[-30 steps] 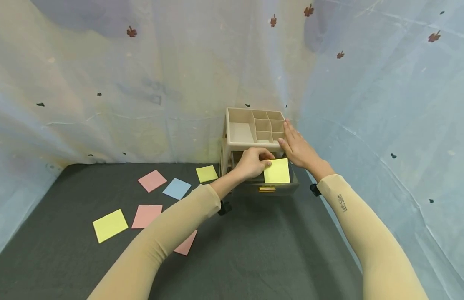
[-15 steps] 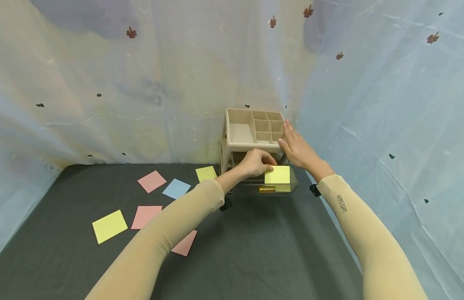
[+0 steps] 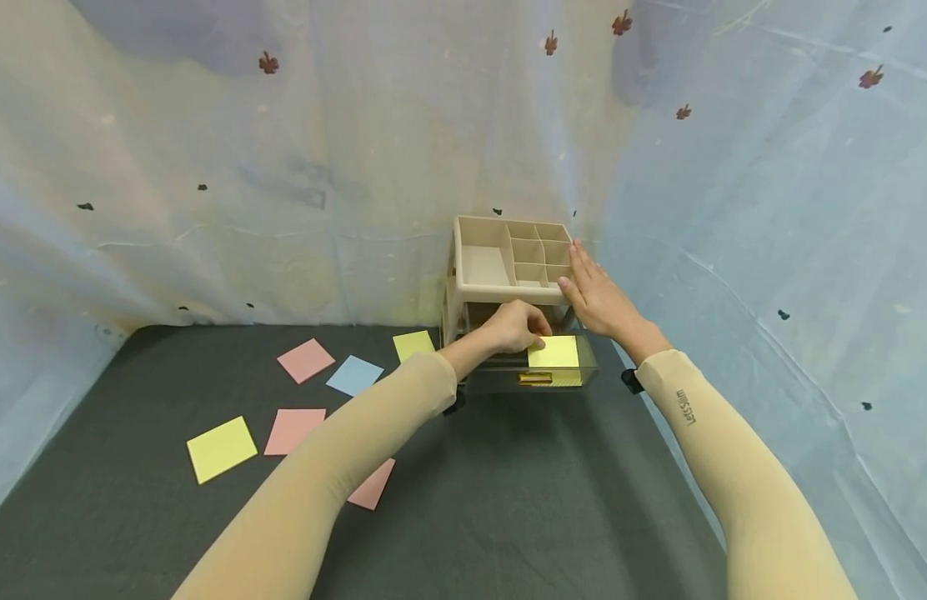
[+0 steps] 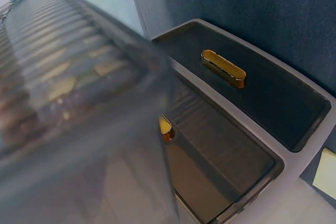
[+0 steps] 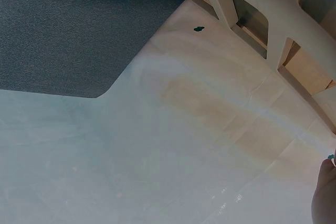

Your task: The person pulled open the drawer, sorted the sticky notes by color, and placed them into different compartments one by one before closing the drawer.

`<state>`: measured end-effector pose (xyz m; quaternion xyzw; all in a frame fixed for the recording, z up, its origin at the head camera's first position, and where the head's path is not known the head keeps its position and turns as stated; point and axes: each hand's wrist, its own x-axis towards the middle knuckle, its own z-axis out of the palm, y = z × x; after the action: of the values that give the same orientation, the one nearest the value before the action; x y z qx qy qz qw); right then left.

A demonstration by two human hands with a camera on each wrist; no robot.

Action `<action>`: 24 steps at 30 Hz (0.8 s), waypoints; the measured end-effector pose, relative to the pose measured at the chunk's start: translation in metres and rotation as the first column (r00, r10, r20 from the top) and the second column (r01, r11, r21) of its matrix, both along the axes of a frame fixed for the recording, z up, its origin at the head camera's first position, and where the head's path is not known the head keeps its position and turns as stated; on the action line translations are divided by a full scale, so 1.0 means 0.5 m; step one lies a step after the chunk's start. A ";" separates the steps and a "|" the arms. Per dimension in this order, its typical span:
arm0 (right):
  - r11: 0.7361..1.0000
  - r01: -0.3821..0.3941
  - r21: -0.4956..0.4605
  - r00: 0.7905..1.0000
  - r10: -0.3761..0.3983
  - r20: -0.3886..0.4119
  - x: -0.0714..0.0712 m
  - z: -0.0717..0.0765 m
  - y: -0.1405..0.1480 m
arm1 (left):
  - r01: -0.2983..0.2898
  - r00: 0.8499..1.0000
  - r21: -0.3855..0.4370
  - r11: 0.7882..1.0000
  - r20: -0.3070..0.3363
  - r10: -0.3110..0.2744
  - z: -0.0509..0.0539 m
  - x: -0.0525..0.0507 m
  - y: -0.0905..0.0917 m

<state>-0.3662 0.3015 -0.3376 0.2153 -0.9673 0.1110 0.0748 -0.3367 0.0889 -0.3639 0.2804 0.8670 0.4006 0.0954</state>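
In the head view, my left hand (image 3: 514, 327) pinches the left edge of a yellow sticky note pad (image 3: 555, 352). The pad's lower part sits inside the pulled-out clear drawer (image 3: 493, 382) and shows through its front. That drawer belongs to a beige desktop organizer (image 3: 501, 293) with an open, divided top tray. My right hand (image 3: 600, 300) rests with straight fingers against the organizer's right side; only a bit of this hand (image 5: 324, 195) appears in the right wrist view. The drawer's near corner looms blurred in the left wrist view, where my left hand cannot be made out.
Left of the organizer, pink pads (image 3: 306, 360), a blue pad (image 3: 354, 376) and yellow pads (image 3: 222, 450) lie spread on the dark table (image 3: 523, 508). Lower drawers with gold handles (image 4: 226, 69) sit closed beneath. A pale curtain (image 3: 373, 167) hangs close behind and on the right.
My left hand has lowered the yellow sticky note pad into the drawer, mostly in the first half second. My right hand has stayed against the organizer.
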 end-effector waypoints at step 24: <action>1.000 0.002 0.005 1.000 -0.002 -0.012 -0.001 -0.002 -0.001 | -0.028 1.000 -0.205 0.978 -0.013 0.026 -0.007 0.004 0.012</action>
<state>-0.3669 0.3011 -0.3388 0.2150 -0.9674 0.1072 0.0799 -0.3350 0.0951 -0.3675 0.2595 0.9079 0.3090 0.1138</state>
